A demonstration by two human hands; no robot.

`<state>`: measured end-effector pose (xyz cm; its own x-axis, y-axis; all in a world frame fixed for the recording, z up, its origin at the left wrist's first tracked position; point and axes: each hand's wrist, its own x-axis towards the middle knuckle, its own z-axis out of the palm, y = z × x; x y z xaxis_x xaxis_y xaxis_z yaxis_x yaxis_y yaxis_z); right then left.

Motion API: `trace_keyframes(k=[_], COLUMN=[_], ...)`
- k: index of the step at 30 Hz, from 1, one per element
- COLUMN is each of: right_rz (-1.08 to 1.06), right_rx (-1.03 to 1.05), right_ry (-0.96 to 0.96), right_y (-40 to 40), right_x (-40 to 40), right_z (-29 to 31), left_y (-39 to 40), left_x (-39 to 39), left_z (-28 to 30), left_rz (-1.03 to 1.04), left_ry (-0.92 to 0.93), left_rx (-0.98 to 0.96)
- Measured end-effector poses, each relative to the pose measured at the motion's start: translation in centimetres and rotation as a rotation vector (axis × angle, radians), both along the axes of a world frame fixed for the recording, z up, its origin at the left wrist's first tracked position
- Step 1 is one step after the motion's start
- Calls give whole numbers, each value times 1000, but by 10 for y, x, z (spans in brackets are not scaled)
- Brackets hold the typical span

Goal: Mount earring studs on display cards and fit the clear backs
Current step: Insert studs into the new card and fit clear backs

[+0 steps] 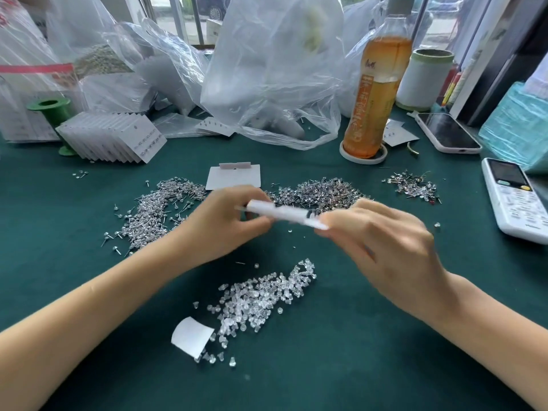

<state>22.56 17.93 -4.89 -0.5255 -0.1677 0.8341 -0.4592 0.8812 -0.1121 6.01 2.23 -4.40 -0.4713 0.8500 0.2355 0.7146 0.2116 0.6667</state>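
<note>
Head view shows us a white paper display card [284, 214], seen almost edge-on and blurred, held above the dark green cloth-covered table [341, 351] between both hands. Our left hand [225, 223] pinches its left end with curled fingers, and our right hand [382, 250] grips its right end; the blur hides whether any studs sit on it. Just behind the card lie two heaps of silver metal earring studs [320, 189], one to each side, with a smaller heap of mixed studs [415, 185] further right. A blank white card with a folded hanging tab [234, 176] rests flat between the heaps. Nearer to us spreads a pile of clear plastic earring backs [258, 298], a curled white paper scrap [191, 336] at its near end. A fanned stack of white cards [112, 136] stands at the far left, an amber drink bottle [375, 93] and crumpled clear plastic bags [267, 69] behind, a white calculator [516, 200] at the right.
</note>
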Motion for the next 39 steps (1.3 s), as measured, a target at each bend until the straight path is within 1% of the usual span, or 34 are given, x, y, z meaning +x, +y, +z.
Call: trace_keyframes(k=[2, 4, 6, 9, 11, 15, 24, 27, 39], right_rz=[32, 6, -26, -36, -39, -61, -87, -86, -88], right_rx=[202, 363, 453, 486, 485, 482, 432, 421, 429], right_ry=[-20, 5, 22, 18, 7, -40, -107, -113, -126], right_y=[-3, -8, -13, -15, -15, -17, -18, -19, -20], right_x=[2, 1, 0, -2, -2, -2, 1, 0, 2], right_z=[1, 0, -2, -4, -3, -4, 0, 0, -1], left_y=[-1, -2, -5, -8, -8, -11, -11, -11, -12], left_x=[-5, -4, 2, 17, 24, 25, 30, 32, 29], left_z=[7, 16, 24, 28, 27, 24, 26, 28, 32], left_rz=[63, 87, -14, -241, -310, -344, -345, -338, -390], left_ry=[-110, -271, -415, -525, -523, -515, -438, -375, -234], left_rx=[62, 127, 129, 46, -5, -59, -36, -28, -89])
